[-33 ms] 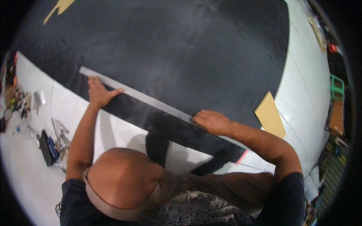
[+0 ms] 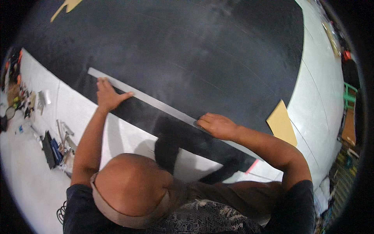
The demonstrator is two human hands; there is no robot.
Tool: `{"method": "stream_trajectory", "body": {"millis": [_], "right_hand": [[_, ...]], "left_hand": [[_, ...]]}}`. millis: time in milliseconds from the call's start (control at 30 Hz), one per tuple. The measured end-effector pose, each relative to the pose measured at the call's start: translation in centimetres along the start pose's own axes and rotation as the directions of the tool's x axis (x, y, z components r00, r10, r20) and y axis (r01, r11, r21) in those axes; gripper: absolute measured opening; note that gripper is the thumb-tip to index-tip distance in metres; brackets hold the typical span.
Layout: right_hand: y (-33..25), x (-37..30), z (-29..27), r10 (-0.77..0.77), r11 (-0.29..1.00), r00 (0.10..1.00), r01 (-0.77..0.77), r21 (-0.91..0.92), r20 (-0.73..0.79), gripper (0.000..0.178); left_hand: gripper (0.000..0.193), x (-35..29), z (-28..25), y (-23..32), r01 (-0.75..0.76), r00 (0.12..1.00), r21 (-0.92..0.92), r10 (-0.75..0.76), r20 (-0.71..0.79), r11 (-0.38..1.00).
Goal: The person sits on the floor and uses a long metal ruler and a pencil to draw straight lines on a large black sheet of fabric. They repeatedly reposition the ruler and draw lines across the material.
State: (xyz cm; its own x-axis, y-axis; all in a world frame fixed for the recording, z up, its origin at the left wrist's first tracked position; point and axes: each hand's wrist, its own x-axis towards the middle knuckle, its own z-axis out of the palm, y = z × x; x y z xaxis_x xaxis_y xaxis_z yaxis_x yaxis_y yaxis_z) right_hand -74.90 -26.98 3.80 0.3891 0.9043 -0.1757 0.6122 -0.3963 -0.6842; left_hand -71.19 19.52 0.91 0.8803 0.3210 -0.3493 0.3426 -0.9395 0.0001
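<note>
A large black sheet covers most of the pale work surface before me. A long grey straightedge lies on it, slanting from upper left down to the right. My left hand presses against the straightedge near its far-left end, thumb and fingers spread. Farther right, my right hand is closed at the straightedge's lower right part. A small dark thing shows at its fingertips, too hidden to name.
A yellow-tan piece lies at the sheet's right edge, another tan piece at the far left. A pink strip marks the sheet's near right corner. Assorted tools lie at left. A green plastic frame stands at far right.
My right hand has slid slightly left along the straightedge. My left hand keeps its place on it. The whole view has shifted a little.
</note>
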Motion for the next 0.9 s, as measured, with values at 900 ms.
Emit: {"method": "stream_trajectory", "body": {"millis": [900], "right_hand": [[1.4,-11.6,-0.7,0.06,0.996,0.965,-0.042,-0.073,0.255,0.024]], "left_hand": [[0.151,-0.6,-1.8,1.1,0.049,0.996,-0.092,-0.041,0.081,0.995]]}}
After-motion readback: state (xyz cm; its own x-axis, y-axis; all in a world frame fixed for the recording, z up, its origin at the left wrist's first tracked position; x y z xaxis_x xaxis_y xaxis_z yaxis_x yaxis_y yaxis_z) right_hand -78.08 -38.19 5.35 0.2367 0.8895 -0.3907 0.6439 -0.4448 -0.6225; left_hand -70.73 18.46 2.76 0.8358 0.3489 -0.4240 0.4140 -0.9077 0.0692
